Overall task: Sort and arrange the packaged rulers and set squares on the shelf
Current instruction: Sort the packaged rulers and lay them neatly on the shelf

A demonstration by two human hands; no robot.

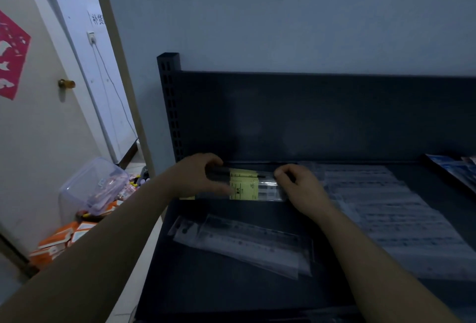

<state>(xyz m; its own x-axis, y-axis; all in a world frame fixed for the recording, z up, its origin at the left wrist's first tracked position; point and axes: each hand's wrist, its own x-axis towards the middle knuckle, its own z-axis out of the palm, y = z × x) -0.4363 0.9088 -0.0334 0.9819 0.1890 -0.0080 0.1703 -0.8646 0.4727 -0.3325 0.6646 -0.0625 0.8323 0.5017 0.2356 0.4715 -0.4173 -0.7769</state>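
Observation:
A clear packet with a yellow label, the ruler pack (244, 186), sits at the back left of the dark metal shelf (221, 294). My left hand (198, 177) grips its left end with thumb and fingers curled round it. My right hand (301, 188) pinches its right end. Nearer the front lie clear packaged rulers (247, 241), overlapping at a slant. A spread of more clear packaged rulers (386, 214) covers the shelf's right half.
The shelf's back panel (309, 116) rises behind the packs, with a slotted post (168, 106) at its left. Blue packets (453, 168) lie at the far right. Left of the shelf stand a clear plastic bin (92, 188) and orange boxes (59, 243) on the floor.

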